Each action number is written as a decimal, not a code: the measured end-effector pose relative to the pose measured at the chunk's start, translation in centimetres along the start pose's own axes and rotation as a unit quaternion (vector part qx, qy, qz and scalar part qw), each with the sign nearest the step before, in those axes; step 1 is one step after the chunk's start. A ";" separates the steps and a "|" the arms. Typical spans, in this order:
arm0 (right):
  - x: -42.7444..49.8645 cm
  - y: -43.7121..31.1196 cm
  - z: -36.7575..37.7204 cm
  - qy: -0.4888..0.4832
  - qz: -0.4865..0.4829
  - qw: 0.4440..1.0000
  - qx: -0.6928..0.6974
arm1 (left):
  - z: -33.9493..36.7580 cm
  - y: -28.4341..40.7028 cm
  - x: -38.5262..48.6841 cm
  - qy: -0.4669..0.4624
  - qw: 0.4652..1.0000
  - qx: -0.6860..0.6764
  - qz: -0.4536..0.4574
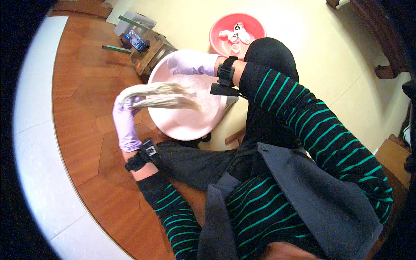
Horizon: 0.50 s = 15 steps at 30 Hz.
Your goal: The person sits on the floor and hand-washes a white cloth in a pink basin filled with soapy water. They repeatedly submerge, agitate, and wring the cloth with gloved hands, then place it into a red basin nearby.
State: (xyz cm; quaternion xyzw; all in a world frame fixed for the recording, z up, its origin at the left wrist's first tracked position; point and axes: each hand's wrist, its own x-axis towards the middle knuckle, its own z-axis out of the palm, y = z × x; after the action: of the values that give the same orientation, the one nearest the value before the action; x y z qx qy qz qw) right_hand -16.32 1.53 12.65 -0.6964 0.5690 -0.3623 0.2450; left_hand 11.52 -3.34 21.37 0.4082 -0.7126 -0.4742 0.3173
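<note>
A hank of long cream fibres [159, 88] is folded over my left hand [125, 105], which wears a lavender glove and grips it at the fold. Its two loose lengths reach rightward over a pale pink basin [191, 130] of sudsy water [208, 94], with blurred tips. My right hand [191, 65], gloved the same way, is at the basin's far side, above the water. Its fingers are bent, and whether anything is in them is hidden. Each wrist has a black strap with a device on it.
A red basin [217, 24] behind holds white plastic packets [240, 32] and a small clear cup [235, 49]. Left of the pink basin, a phone [135, 39] leans on a wooden stand [146, 58], near a grey plastic box [130, 27]. Brown wood-patterned surface [87, 146] spreads leftward.
</note>
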 end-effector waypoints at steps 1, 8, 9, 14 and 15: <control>0.2 -0.1 0.1 0.030 -0.003 0.999 0.012 | -0.9 0.8 0.2 0.020 1.000 0.011 -0.020; 0.7 -0.4 -0.8 0.029 -0.007 0.999 0.010 | -4.0 6.8 2.7 0.018 0.997 0.064 0.030; 0.7 -0.4 -1.0 0.028 -0.008 1.000 0.008 | -3.8 7.5 2.8 0.018 0.995 0.091 0.025; 1.2 -1.9 -3.0 0.027 -0.027 0.999 0.025 | -1.9 11.0 3.5 -0.021 0.973 0.223 0.059; 1.3 -2.3 -3.4 0.019 -0.010 1.000 0.011 | -1.5 11.3 3.7 -0.048 0.975 0.195 0.096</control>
State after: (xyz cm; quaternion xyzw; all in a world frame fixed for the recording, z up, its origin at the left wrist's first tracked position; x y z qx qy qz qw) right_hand -17.43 1.09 16.77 -0.6924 0.5625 -0.3841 0.2380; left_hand 7.88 -4.80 32.68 0.3686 -0.8417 -0.3126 0.2406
